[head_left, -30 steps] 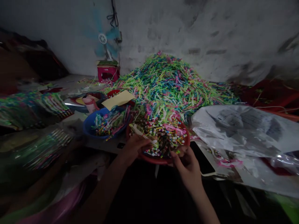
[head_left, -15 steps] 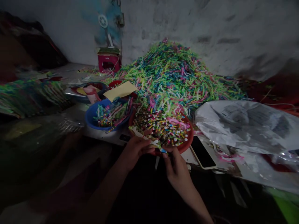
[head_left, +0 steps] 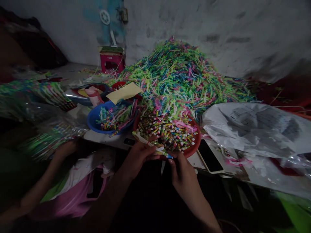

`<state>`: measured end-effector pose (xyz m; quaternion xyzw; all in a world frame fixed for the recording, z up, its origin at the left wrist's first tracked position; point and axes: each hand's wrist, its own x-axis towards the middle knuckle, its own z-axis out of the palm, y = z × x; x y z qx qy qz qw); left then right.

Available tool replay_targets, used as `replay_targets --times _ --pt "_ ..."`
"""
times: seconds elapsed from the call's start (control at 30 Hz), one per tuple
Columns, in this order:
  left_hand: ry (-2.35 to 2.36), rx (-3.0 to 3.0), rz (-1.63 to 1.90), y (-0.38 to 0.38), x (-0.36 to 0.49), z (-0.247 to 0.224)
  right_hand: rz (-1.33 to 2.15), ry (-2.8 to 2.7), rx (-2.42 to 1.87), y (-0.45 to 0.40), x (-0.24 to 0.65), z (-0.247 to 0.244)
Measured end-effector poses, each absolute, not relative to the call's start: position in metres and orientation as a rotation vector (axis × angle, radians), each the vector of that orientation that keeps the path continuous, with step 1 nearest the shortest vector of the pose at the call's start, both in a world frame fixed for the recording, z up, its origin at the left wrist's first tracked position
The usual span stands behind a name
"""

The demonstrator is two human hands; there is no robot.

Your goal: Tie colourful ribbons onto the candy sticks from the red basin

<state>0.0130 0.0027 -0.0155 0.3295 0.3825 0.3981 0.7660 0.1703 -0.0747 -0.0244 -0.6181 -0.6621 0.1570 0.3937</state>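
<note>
Above the near edge of a red basin (head_left: pixel 197 142), both my hands pinch one thin printed stick with a pale ribbon tail (head_left: pixel 159 149). My left hand (head_left: pixel 139 157) is closed around its middle, the pale tail sticking out to the upper left. At the blue end of the stick, my right hand (head_left: pixel 182 170) has thumb and fingers pressed together. Short, colourful printed sticks (head_left: pixel 167 129) fill the basin just behind my hands. A big heap of green, blue and pink ribbon strips (head_left: pixel 179 71) rises behind the basin.
A blue basin (head_left: pixel 91 121) with more ribboned sticks stands left, a yellow card (head_left: pixel 124 93) behind it. At right lie a phone (head_left: pixel 210 157) and a white plastic bag (head_left: pixel 252 129). A co-worker's hand (head_left: pixel 66 149) is at far left by a clear bag of sticks (head_left: pixel 53 136).
My hands keep nearly the same hold on the stick. At left, the co-worker's arm and the clear bag of sticks now show more plainly. The view has shifted slightly.
</note>
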Motion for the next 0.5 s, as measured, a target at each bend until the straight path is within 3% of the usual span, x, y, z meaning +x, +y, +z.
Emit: replay_targets --times 0.23,0.5 --pt "0.729 0.977 0.748 -0.005 0.006 -0.012 1.182 -1.548 -1.236 -0.075 0.175 -0.021" --pt "0.81 0.994 0.85 -0.006 0.003 -0.015 0.698 -1.693 -1.372 -0.067 0.172 -0.033"
